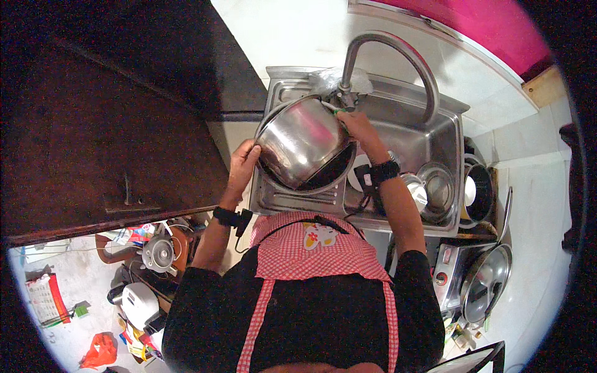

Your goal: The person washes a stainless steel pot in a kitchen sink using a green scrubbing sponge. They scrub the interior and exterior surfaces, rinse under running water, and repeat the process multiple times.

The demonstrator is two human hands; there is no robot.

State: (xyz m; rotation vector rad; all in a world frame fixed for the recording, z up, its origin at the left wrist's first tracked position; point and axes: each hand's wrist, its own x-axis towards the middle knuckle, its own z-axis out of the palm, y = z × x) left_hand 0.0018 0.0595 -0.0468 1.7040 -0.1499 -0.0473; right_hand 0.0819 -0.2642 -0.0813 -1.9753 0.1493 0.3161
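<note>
A stainless steel pot (303, 140) lies tilted over the drainboard, its shiny outer side towards me and a round metal rim around it. My left hand (244, 161) grips the rim at its left side, thumb on top. At the upper right of the pot, my right hand (357, 125) is closed near the faucet base, beside a small green thing; its fingers are partly hidden, so I cannot tell exactly what it holds. The curved faucet (392, 39) arches over the sink basin (406, 121). Inside the basin are a glass lid (438, 186) and a white-topped container (416, 195).
A dark wooden cabinet (107, 140) fills the left. Right of the sink stands a black pot (478, 196), and below it a gas stove (447, 275) with a lidded pan (485, 284). A crumpled plastic bag (322, 80) lies behind the faucet.
</note>
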